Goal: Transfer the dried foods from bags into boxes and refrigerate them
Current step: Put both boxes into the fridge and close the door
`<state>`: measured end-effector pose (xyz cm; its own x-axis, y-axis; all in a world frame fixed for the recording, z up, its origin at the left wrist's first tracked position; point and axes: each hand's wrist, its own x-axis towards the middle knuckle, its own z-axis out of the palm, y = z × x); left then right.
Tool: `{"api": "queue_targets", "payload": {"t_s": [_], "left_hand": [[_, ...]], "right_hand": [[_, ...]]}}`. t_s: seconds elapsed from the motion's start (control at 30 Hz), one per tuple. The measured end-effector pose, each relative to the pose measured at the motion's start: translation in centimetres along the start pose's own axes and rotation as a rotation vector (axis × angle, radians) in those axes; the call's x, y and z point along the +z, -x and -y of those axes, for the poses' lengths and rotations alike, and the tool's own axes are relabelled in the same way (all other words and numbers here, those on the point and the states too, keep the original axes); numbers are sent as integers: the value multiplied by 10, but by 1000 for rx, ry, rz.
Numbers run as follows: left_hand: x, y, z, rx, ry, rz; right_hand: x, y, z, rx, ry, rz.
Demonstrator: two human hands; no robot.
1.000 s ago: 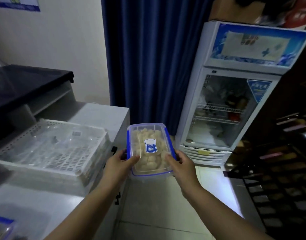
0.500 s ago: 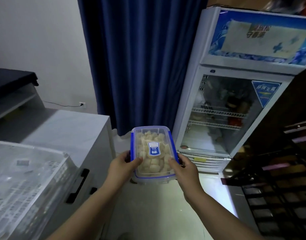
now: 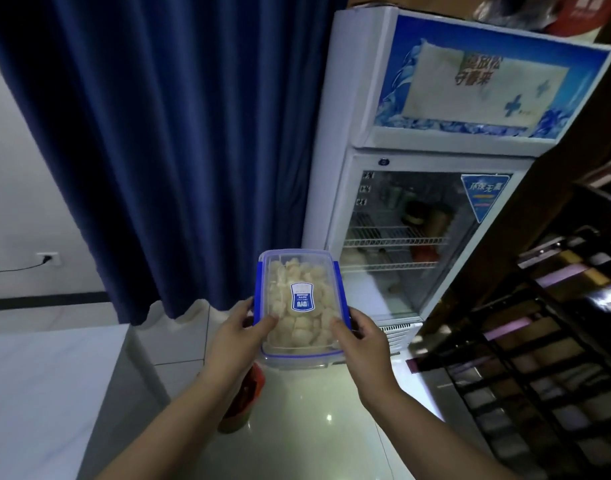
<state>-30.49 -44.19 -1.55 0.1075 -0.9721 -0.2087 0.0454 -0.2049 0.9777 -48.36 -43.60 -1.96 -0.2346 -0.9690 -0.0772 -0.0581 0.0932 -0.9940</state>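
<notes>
A clear plastic box [image 3: 299, 336] with a blue-edged lid and a blue label is filled with pale dried food pieces. My left hand [image 3: 236, 336] grips its left side and my right hand [image 3: 364, 344] grips its right side, holding it level at chest height. Ahead and to the right stands a white glass-door fridge [image 3: 335, 188]; its door is closed, and wire shelves with a few items show through the glass.
A dark blue curtain [image 3: 179, 140] hangs left of the fridge. A white counter [image 3: 44, 386] sits at lower left. A dark wooden rack [image 3: 546, 358] fills the right side. A reddish object [image 3: 243, 400] lies on the glossy tiled floor below my left arm.
The view has swung right and closer to the fridge. The white basket and most of the counter have slid out of view. Both hands keep the same hold on the box.
</notes>
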Motion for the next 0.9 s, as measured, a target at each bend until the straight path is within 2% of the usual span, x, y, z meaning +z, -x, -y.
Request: {"api": "queue_targets", "payload": {"t_s": [0.23,0.33,0.43,0.53,0.63,0.7,0.83,0.9], "left_hand": [[22,-84,-7,-6,82,97],[34,-119,-11,-29,127,29],[47,-151,-21,-27,180,-68],[56,-183,-30,-31,214,-131],[62,-208,-40,-11,222,-168],[66,-222,-44,4,227,-209],[72,-246,-44,2,230,-268],[74,-253,-43,-2,234,-290]], "right_hand": [[13,-77,3,22,0,-29],[14,-118,4,28,33,-1],[13,-164,10,40,122,101],[7,-222,25,-39,261,149],[-3,-282,53,-322,604,155],[-7,-319,76,-598,838,157],[6,-385,109,-1173,1125,123],[14,-414,118,-1319,1337,138]]}}
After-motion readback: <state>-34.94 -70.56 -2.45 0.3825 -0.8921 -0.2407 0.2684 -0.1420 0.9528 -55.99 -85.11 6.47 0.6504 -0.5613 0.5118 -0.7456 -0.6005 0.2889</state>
